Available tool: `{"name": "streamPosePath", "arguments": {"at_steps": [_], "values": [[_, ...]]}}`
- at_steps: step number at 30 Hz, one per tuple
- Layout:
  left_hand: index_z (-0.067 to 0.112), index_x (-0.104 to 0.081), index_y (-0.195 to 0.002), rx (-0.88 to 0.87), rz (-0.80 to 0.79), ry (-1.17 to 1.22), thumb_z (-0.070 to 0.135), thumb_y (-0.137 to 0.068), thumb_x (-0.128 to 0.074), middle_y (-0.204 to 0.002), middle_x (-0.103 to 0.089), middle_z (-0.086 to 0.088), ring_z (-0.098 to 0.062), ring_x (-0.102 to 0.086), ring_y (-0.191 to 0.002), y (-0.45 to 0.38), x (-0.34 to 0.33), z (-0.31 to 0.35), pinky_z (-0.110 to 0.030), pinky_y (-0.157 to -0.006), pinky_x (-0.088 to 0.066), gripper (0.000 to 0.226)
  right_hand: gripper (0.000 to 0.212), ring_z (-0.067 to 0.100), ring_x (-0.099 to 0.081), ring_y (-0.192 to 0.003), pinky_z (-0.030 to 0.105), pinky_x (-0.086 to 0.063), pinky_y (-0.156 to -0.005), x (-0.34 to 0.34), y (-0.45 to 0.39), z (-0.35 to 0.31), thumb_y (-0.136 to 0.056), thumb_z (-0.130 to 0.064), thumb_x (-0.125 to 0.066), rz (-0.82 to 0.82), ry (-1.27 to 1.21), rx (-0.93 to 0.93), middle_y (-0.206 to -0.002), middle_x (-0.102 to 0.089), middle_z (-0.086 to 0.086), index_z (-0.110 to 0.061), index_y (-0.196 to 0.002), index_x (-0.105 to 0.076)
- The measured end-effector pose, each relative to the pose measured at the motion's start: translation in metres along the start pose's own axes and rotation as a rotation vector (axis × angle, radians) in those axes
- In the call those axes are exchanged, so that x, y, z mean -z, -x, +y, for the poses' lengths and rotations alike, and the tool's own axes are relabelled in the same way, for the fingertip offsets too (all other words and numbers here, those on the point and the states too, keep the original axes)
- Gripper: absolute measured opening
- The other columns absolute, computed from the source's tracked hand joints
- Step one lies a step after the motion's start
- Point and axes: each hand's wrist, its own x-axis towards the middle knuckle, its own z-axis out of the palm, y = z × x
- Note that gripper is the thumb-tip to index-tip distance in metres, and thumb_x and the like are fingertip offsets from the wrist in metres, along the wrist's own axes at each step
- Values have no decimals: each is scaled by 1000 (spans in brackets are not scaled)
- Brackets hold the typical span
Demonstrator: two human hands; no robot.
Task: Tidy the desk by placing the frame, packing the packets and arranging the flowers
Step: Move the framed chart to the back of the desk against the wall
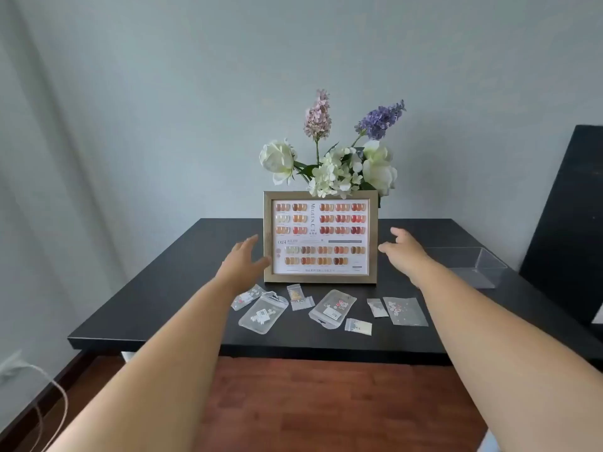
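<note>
A light cable (49, 396) hangs far to the left of the frame, below the edge of the black desk (163, 288). Closer in, the left hand (243, 264) reaches forward just left of the frame with its fingers straight and spread, holding nothing; its thumb lies close to the frame's lower left edge, though whether it touches cannot be told. The frame (320, 237), gold-rimmed and holding a chart of nail colour samples, stands upright in the middle of the desk. Behind the frame and rising above its top edge are the flowers (332, 158): white blooms, a pink spike and a purple spike. In front of the frame, the packets (329, 309) lie scattered flat on the desk in a loose row from its left corner to past its right corner. Just right of the frame, the right hand (404, 252) hovers with fingers loosely extended and apart, gripping nothing, clear of the rim. Farther right of the frame sits a clear plastic box (470, 265), and beyond that a dark panel (567, 223) leans against the wall.
</note>
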Motion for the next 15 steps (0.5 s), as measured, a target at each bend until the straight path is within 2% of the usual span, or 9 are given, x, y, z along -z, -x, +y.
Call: {"name": "streamPosePath", "arguments": {"at_steps": [3, 5, 6, 9, 11, 13, 15], "values": [[27, -24, -153, 61, -41, -32, 40, -94, -55, -159, -29, -3, -24, -34, -141, 9, -3, -9, -40, -107, -33, 69, 65, 28, -46, -125, 37, -38, -88, -13, 7, 4, -92, -22, -53, -31, -39, -63, -152, -37, 6, -25, -150, -26], [27, -23, -154, 68, -75, -78, 41, -94, -55, -158, -30, -3, -25, -34, -141, 10, -6, -13, -41, -109, -33, 70, 64, 24, -51, -109, 33, -40, -78, -25, 11, 10, -93, -21, -53, -54, -43, -73, -150, -40, 6, -23, -151, -25], [27, -22, -154, 68, -87, -108, 41, -94, -54, -158, -31, -4, -25, -35, -141, 10, -7, -13, -42, -109, -33, 70, 64, 24, -52, -108, 32, -40, -76, -31, 13, 13, -93, -19, -53, -60, -21, -70, -149, -42, 6, -22, -151, -25], [26, -19, -155, 63, -117, -208, 41, -93, -52, -157, -34, -6, -28, -33, -142, 5, -13, -13, -49, -113, -31, 71, 64, 29, -46, -130, 37, -43, -91, -46, 14, 25, -94, -20, -55, -32, 44, -43, -152, -40, 6, -22, -150, -26], [24, -17, -155, 58, -123, -232, 40, -94, -51, -156, -35, -8, -28, -27, -145, -1, -20, -15, -52, -115, -27, 72, 65, 29, -43, -133, 38, -43, -92, -52, 10, 32, -94, -22, -57, 2, 40, -52, -154, -36, 6, -23, -151, -25], [25, -17, -154, 38, -124, -195, 39, -93, -52, -155, -38, -7, -29, -37, -139, -9, -28, -16, -49, -110, -35, 72, 65, 29, -42, -134, 36, -42, -90, -55, 2, 38, -95, -22, -55, 22, 21, -71, -155, -34, 5, -25, -151, -23], [29, -19, -153, 10, -114, -121, 36, -92, -54, -150, -44, -3, -26, -55, -121, -18, -38, -19, -39, -94, -46, 70, 64, 28, -40, -136, 41, -40, -98, -56, -8, 42, -95, -21, -53, 17, 4, -71, -155, -34, 3, -28, -151, -23]]}}
